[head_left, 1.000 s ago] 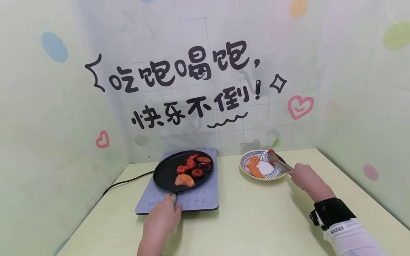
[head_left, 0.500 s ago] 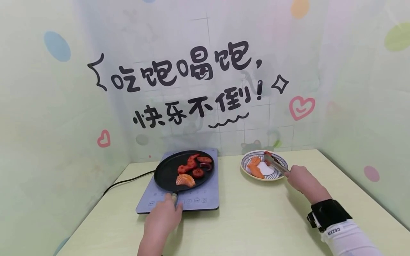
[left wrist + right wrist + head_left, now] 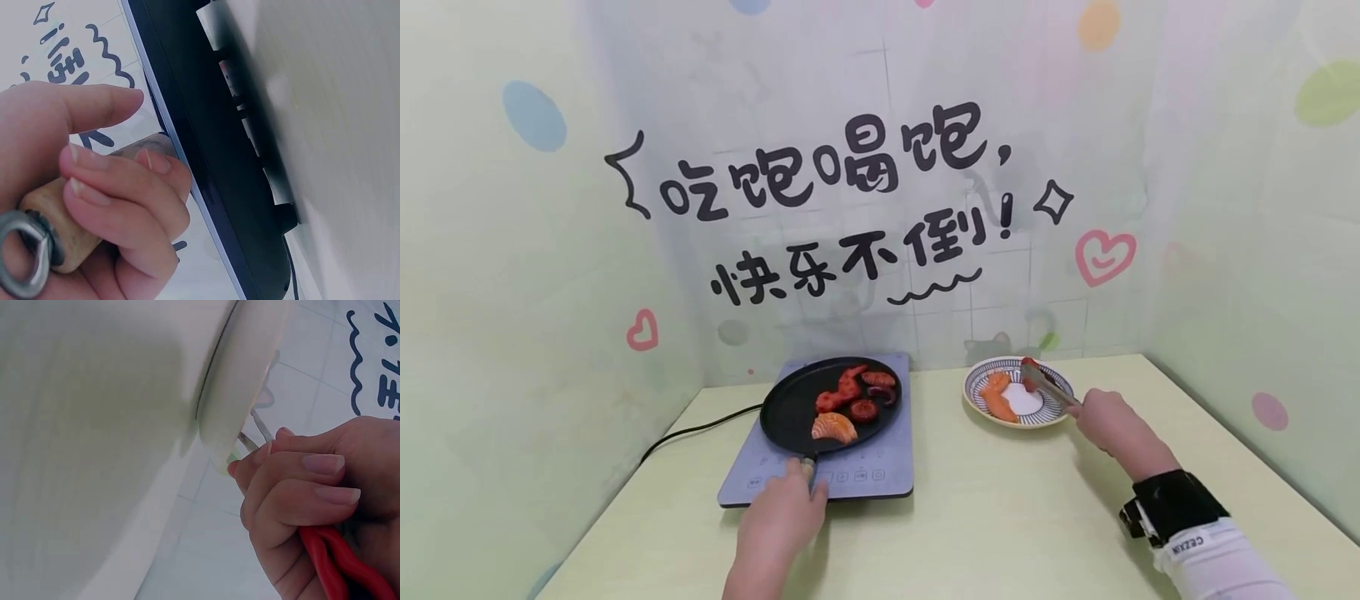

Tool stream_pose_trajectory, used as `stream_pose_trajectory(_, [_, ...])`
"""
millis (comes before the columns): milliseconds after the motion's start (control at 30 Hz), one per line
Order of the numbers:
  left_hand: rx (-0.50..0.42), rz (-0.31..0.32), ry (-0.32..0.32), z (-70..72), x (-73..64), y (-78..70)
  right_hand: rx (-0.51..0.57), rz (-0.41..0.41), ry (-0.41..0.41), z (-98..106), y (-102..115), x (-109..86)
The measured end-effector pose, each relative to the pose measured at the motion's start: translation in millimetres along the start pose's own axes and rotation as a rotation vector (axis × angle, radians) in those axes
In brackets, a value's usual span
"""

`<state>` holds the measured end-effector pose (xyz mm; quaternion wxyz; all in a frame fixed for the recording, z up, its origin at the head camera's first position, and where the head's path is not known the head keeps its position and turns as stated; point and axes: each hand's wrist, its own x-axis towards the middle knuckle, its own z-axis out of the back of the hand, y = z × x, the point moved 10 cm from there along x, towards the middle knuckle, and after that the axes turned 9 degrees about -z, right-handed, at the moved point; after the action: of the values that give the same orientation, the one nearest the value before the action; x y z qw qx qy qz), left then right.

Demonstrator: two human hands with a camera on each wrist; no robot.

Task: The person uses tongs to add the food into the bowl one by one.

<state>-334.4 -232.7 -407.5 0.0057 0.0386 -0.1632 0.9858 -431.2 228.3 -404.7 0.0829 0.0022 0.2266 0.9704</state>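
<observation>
My left hand (image 3: pixel 781 510) grips the wooden handle (image 3: pixel 78 242) of a black frying pan (image 3: pixel 790 408), fingers curled round it. In the pan lie a salmon-like orange slice (image 3: pixel 834 427), a red wing-shaped piece (image 3: pixel 842 390), a round red piece (image 3: pixel 863 409) and other red bits. At the right, my right hand (image 3: pixel 1116 429) holds metal tongs (image 3: pixel 1054 388) with red handles (image 3: pixel 334 562). The tongs' tips are over the patterned plate (image 3: pixel 1030 424), at a red food piece (image 3: pixel 1028 363), partly hidden by them. Orange pieces (image 3: pixel 998 402) lie on the plate's left side.
The pan stands on a flat induction cooker (image 3: pixel 880 492), its black cable (image 3: pixel 700 427) running left. All of this is on a pale table (image 3: pixel 970 517). A printed cloth wall (image 3: pixel 850 75) closes off the back, with side walls left and right.
The tongs and the red piece at their tips have shifted left over the plate, mostly in the first half second. My left hand stays on the pan handle. The head view has tilted slightly.
</observation>
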Motion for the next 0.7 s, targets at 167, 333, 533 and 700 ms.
stream_pose_trajectory(167, [0.005,0.000,0.003,1.1,-0.3,-0.9,0.002,0.011,-0.022,11,1,-3.9])
stream_pose_trajectory(333, [0.005,-0.001,-0.001,2.3,-0.5,-1.8,0.023,0.031,-0.026,20,6,-6.1])
stream_pose_trajectory(533, [0.005,-0.009,-0.003,2.0,-0.4,-2.6,0.080,0.029,0.027,21,12,-10.8])
stream_pose_trajectory(700, [0.006,-0.002,0.004,1.0,-0.3,-1.6,0.137,0.047,0.055,24,20,-14.9])
